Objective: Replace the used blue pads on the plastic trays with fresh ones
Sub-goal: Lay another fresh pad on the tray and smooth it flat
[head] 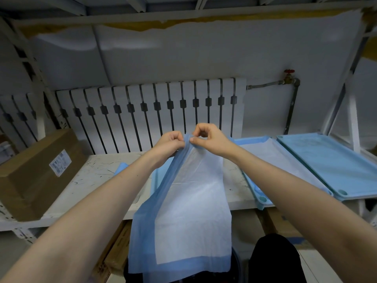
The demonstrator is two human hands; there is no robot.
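Blue-bordered with a white middle, the pad [183,213] hangs from the left hand [170,142] and the right hand [208,137], which are close together, each pinching its top edge above the white shelf [98,172]. The sheet drapes down past the shelf's front edge and hides most of the middle tray [158,180] behind it. To the right, side by side, lie the lined tray [262,200], with a pale sheet in it, and the bare tray [326,166]. A cardboard box [34,172] sits at the left end, and a radiator [153,111] stands behind.
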